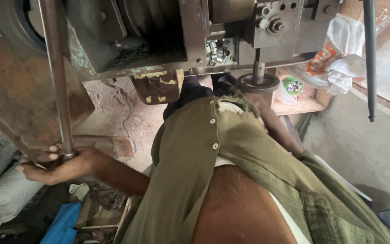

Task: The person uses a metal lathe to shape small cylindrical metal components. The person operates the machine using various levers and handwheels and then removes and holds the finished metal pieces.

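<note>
Left hand (53, 165) is closed around the lower end of a vertical steel rod (56, 77), low beside the rusty press frame (14, 90). Risk judged: grip slipping, fingers pinched against frame. Right hand is hidden behind the olive shirt (231, 153); state indeterminable.

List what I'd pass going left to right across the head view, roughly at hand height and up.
White sack → left hand gripping the vertical steel lever rod → olive shirt → round black press die → white plastic bag → thin dark rod.
</note>
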